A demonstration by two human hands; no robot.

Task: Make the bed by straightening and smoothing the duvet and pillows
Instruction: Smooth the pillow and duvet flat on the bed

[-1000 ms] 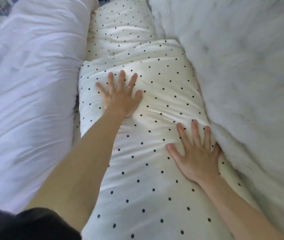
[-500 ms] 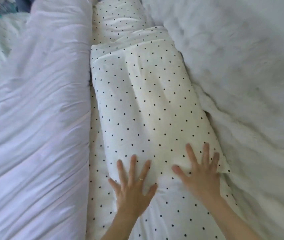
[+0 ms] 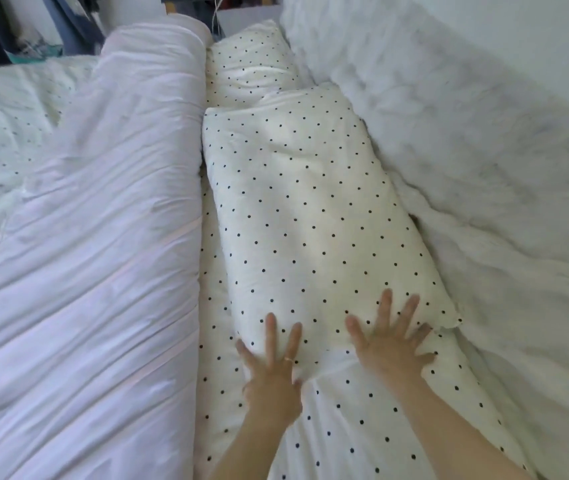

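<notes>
— Two big soft masses take up most of the bed, don't they?

— Yes. On the left a white duvet (image 3: 85,254) lies bunched in a long wrinkled roll. On the right a fluffy white blanket (image 3: 477,161) is heaped up against the wall.

— And between them?

— A cream pillow with small dark dots (image 3: 303,220) lies lengthwise in the channel. Its left edge runs just beside the duvet roll and its right edge touches the fluffy blanket. It rests on a sheet of the same dotted cloth (image 3: 362,431).

— Any other pillow?

— A second dotted pillow (image 3: 248,60) sits beyond it at the far end, its near part tucked under the first one's far edge.

— The hands?

— Both lie on the near end of the closer pillow. The left hand (image 3: 272,372) has its fingers straight and spread, flat against the cloth. The right hand (image 3: 390,341) is the same, splayed and pressing near the pillow's right corner. Neither grasps anything.

— Anything smaller?

— A thin ring (image 3: 289,358) on one left finger.
</notes>
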